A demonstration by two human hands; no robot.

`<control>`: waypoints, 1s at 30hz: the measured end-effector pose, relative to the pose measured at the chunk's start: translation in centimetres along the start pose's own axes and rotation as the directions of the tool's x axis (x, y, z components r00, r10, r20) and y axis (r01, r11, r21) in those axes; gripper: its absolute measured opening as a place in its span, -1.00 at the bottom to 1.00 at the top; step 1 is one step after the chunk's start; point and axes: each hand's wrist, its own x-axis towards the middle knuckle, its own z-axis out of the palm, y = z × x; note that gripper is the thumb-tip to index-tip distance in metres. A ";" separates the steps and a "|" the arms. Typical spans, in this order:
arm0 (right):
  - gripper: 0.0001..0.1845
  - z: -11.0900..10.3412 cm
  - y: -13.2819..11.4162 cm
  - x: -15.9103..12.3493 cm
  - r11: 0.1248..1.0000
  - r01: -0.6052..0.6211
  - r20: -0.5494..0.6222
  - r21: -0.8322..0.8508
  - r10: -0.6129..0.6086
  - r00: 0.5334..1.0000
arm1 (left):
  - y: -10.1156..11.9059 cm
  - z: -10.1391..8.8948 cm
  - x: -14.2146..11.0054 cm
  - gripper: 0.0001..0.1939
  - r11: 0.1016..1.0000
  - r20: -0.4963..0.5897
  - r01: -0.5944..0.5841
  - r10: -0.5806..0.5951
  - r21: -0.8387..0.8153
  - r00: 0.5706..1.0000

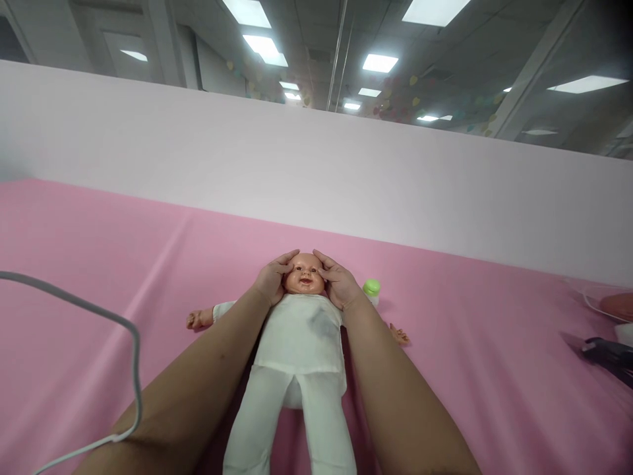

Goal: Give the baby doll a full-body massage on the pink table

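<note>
A baby doll (301, 336) in a white top and white trousers lies on its back, its head away from me and its arms spread to the sides. My left hand (273, 278) cups the left side of the doll's head, fingers along the temple. On the other side my right hand (339, 280) holds the head the same way, so it sits between both palms. The doll's face shows between my fingers; its ears are hidden. A grey smudge marks the chest of the top. Just beyond my right wrist stands a small bottle with a green cap (371, 287).
Pink sheeting (469, 343) covers the surface, with a white wall panel (316, 171) behind it. A grey cable (134, 356) loops across my left forearm. At the right edge lie a black object (606, 354) and a clear container (596, 305) with something reddish inside.
</note>
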 end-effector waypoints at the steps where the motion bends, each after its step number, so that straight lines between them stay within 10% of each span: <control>1: -0.34 0.1 0.0 0.0 1.000 0.003 -0.002 -0.004 -0.003 1.000 | 0.1 0.1 -0.1 -0.34 1.000 0.004 -0.003 0.003 0.000 1.000; 17: -0.36 1.1 0.9 1.2 0.962 0.132 -0.144 -0.240 -0.170 0.975 | -0.8 0.6 0.8 -0.37 0.975 -0.062 -0.100 0.114 0.199 0.992; 30: -0.42 0.5 0.5 0.6 0.999 0.033 -0.100 -0.043 -0.037 0.994 | 0.0 0.6 0.2 -0.48 0.999 -0.053 -0.010 0.012 0.046 0.999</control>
